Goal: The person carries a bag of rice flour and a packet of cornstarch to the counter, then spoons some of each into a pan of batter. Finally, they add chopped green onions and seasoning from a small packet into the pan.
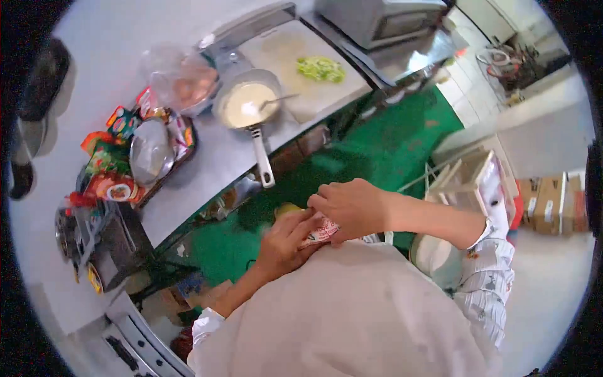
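Observation:
Close in front of my apron, both hands grip a small white packet [321, 231] with red print. My left hand [286, 242] has its fingers wrapped round the lower left side of it. My right hand [352, 207] pinches its upper right edge, fingers bent. Whether the packet is torn cannot be seen, as fingers cover much of it. Beyond my hands, a pan [250, 100] of pale creamy batter stands on the counter, a spoon [276, 100] resting in it. The pan's handle [260, 157] sticks out over the counter edge towards me.
Chopped green vegetable [320, 69] lies on a white cutting board [352, 88]. A plastic bag of eggs [188, 85] and a tray of seasoning packets [113, 157] with a metal bowl [151, 154] stand left of the pan. A stove [135, 339] is at lower left, cardboard boxes [546, 201] at right.

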The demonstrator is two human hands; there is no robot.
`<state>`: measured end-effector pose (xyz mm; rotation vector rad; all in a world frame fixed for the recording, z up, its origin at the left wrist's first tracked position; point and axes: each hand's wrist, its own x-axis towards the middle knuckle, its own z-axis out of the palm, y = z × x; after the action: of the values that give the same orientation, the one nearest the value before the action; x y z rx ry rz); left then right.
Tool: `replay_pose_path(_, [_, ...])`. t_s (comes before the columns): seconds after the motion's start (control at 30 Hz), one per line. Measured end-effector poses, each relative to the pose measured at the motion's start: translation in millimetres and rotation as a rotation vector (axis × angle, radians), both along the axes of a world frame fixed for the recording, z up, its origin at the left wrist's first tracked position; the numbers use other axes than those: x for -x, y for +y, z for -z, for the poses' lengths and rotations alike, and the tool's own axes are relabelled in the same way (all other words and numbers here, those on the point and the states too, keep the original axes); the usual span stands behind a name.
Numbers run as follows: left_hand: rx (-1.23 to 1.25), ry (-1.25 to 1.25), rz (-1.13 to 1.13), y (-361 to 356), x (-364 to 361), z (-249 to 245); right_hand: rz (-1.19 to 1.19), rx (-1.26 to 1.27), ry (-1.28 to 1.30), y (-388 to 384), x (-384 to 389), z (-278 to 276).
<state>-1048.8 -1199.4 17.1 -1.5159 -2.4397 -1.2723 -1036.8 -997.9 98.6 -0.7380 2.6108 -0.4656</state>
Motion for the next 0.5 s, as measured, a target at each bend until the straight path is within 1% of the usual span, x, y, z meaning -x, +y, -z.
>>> replay_pose_path(0.03, [-0.038, -0.071, 0.021, 1.6, -4.9, 4.6, 0.002, -0.042, -0.116, 3.1, -6.7, -1.6])
replay_pose_path(0.07, [-0.033, -0.075, 0.057, 3.7, -5.6, 9.1, 0.039, -0.037, -0.121, 9.4, -11.5, 0.6])
replay_pose_path(0.13, [-0.122, -0.170, 0.024, 6.2, -5.1, 15.6, 0.118, -0.140, -0.168, 24.4, -16.2, 4.1])
replay_pose_path(0.17, [-0.128, -0.249, 0.015, 5.3, -6.0, 14.0, 0.207, -0.157, -0.296, 29.2, -15.2, -1.6])
replay_pose_path(0.2, [-0.121, -0.247, 0.046, 4.0, -5.0, 14.9, 0.238, -0.149, -0.296, 33.9, -17.3, 1.7])
replay_pose_path(0.27, [-0.113, -0.338, 0.101, 0.5, -0.6, 18.8, 0.261, -0.068, -0.464, 43.0, -25.1, 21.8])
replay_pose_path(0.37, [-0.028, -0.309, 0.152, -9.4, 5.9, 16.9, 0.275, 0.039, -0.470, 35.4, -38.1, 39.7])
replay_pose_path(0.43, [-0.002, -0.296, 0.183, -20.4, 9.4, 19.6, 0.290, 0.089, -0.471, 20.4, -41.1, 32.2])
replay_pose_path(0.5, [0.032, -0.282, 0.215, -33.2, 12.9, 19.8, 0.345, -0.016, -0.419, 1.6, -43.6, 18.6])
